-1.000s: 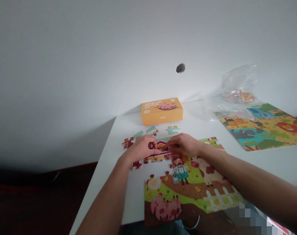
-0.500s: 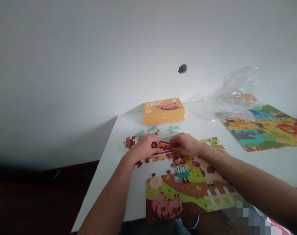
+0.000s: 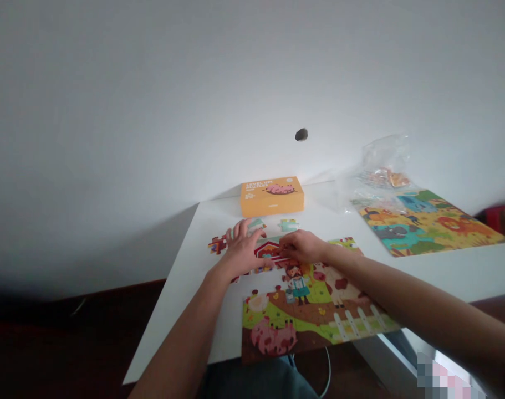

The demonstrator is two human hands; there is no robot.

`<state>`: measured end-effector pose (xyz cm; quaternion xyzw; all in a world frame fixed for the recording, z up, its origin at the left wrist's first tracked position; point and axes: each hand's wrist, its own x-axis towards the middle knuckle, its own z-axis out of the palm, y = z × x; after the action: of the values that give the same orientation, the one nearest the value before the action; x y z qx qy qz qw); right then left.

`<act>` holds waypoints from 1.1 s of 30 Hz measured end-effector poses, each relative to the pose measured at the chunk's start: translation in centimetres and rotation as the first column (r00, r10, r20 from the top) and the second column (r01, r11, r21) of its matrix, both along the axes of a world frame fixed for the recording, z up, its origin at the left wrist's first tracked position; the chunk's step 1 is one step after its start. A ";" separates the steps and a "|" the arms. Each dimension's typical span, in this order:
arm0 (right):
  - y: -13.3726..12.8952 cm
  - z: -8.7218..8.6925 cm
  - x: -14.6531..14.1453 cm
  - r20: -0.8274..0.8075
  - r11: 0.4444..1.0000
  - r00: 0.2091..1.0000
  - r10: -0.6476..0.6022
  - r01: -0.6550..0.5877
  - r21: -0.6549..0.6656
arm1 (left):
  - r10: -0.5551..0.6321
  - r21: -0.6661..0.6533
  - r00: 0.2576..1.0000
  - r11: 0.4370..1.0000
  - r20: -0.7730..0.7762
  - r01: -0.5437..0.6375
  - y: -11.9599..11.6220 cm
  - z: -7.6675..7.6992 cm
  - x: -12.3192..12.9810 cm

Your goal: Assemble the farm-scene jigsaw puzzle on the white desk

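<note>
A partly joined farm jigsaw puzzle [image 3: 314, 307] lies on the white table, showing a farmer, a cow, a pig and a hen. Over its upper left part is my left hand [image 3: 244, 250], fingers spread apart, beside a red-and-white barn section [image 3: 266, 250]. My right hand [image 3: 301, 246] is closed at the right side of that barn, its fingertips pinched on a puzzle piece that they mostly cover. Loose puzzle pieces lie beyond my hands: a pale green one [image 3: 289, 225] and a brown-red one [image 3: 216, 245]. A gap shows in the puzzle below my left hand.
An orange puzzle box [image 3: 272, 206] stands by the wall at the back of the white table [image 3: 179, 310]. To the right lie a crumpled clear plastic bag [image 3: 381, 177] and a joined animal puzzle [image 3: 427, 224]. The farm puzzle reaches the table's front edge.
My left hand has let go at the barn section and spread its fingers. The right hand stays closed at the barn's right side. The whole view has shifted a little.
</note>
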<state>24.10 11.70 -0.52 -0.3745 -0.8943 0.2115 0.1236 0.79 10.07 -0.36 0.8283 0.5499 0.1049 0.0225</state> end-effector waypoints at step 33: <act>7.9 1.2 -8.2 0.279 0.985 0.957 -0.080 0.032 0.172 | 0.437 0.099 0.894 0.890 0.101 -0.446 2.0 -2.1 -5.3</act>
<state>15.91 19.58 0.69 -0.4149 -0.9061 0.0769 0.0302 -4.49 12.08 -2.42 0.6768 0.7152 0.1714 -0.0305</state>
